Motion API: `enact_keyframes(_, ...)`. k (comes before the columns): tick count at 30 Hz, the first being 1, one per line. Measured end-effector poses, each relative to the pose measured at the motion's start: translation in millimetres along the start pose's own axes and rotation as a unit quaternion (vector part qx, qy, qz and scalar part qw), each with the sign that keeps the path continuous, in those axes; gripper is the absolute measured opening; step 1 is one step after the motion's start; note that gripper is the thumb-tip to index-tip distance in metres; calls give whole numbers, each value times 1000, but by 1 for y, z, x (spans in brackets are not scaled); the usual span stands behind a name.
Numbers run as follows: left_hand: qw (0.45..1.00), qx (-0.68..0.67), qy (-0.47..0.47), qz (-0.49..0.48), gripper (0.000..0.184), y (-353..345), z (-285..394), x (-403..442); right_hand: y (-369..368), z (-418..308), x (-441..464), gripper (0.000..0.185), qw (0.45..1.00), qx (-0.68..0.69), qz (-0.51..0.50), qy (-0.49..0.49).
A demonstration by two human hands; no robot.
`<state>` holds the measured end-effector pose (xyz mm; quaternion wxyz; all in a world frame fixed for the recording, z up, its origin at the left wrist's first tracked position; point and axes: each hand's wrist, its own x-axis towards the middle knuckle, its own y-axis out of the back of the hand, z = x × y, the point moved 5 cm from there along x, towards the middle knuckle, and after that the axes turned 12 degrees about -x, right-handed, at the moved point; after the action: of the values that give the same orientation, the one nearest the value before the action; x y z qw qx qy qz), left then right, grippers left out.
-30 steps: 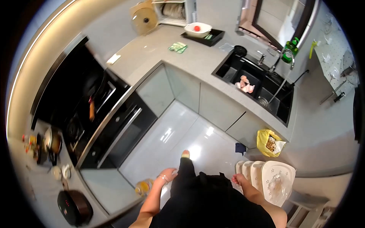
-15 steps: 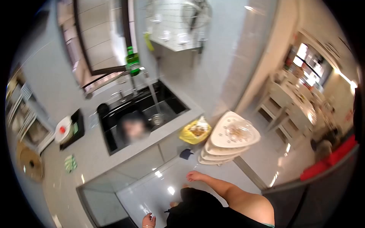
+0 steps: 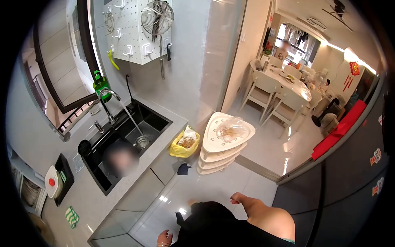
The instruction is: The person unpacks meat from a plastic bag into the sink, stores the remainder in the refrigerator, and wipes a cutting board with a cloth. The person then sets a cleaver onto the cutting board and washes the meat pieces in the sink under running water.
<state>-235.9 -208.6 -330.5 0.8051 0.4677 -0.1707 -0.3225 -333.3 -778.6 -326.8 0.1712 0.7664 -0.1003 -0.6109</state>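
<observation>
1. White tiered rack (image 3: 214, 142), with small flower shapes on the top tray, standing on the pale tiled floor (image 3: 255, 181) near the right hand (image 3: 236, 198), but apart from it. Carries a crumpled clear plastic bag (image 3: 231, 128) on top; cannot tell the contents.
2. Right hand out over the floor, fingers loosely curled, nothing seen in the grip. Left hand (image 3: 164, 238) low beside the black clothing (image 3: 212, 224), fingers half bent, likewise bare.
3. Judging from two free hands: probably a gap between handling steps. Would call for a longer forward reach and spread fingers to touch rack or sink.
4. Just beside the rack, yellow bag (image 3: 181, 153) of scraps and white paper; dark cloth (image 3: 183, 169) on the floor below.
5. Black sink (image 3: 154, 122) set into the grey surface (image 3: 47, 214), tap (image 3: 108, 111) running into the basin nearer the rack, beside a round metal strainer (image 3: 141, 142). Other basin partly blurred; cannot tell the contents.
6. Farther along, striped cloth (image 3: 72, 217) and black tray (image 3: 68, 177) with a white dish (image 3: 52, 187).
7. Beyond the doorway, person (image 3: 281, 52) near dining chairs (image 3: 265, 84).
8. No readable brand or writing: none legible on the green bottle (image 3: 101, 85), red wall ornament (image 3: 354, 68) or door stickers (image 3: 375, 157).
</observation>
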Motion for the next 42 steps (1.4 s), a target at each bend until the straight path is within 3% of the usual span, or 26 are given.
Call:
enact_keyframes(4,990,-111,36,82,17,33,31,15,-12,-32,-1,19,997,5,-25,70)
enact_keyframes(7,973,-172,155,-5,43,50,38,23,-13,-73,1,20,990,-21,-46,131)
enact_keyframes(10,947,-212,240,-22,42,78,64,26,-8,-112,-17,22,983,-26,-40,178)
enact_keyframes(13,916,-253,309,21,42,87,84,4,-15,-145,-42,23,978,-33,-35,203)
enact_keyframes(16,902,-271,335,14,42,72,87,-18,-23,-182,-61,22,969,10,-65,238)
enact_keyframes(19,913,-237,331,26,43,55,82,-37,-32,-242,-80,23,939,18,-101,327)
enact_keyframes(22,877,-282,387,37,42,118,104,-30,-35,-345,-124,18,888,20,-87,451)
enact_keyframes(24,883,-257,384,80,42,130,97,-26,-36,-420,-154,15,842,12,-119,526)
enact_keyframes(26,867,-268,395,141,41,151,87,-16,-45,-488,-193,13,854,133,-79,496)
enact_keyframes(28,821,-315,420,223,40,180,77,-4,-54,-556,-188,19,832,119,-113,529)
enact_keyframes(32,834,-163,376,370,52,256,42,27,-72,-669,-186,20,844,124,-101,512)
enact_keyframes(36,836,-57,425,342,82,299,-40,52,-86,-754,-146,15,876,137,-95,453)
enact_keyframes(38,791,-67,545,270,104,307,-96,56,-87,-783,-132,17,897,107,-71,423)
enact_keyframes(40,667,-217,623,347,118,312,-143,57,-87,-812,-110,27,906,63,-61,413)
enact_keyframes(42,589,-206,729,281,125,316,-159,85,-86,-830,-98,25,906,31,-91,412)
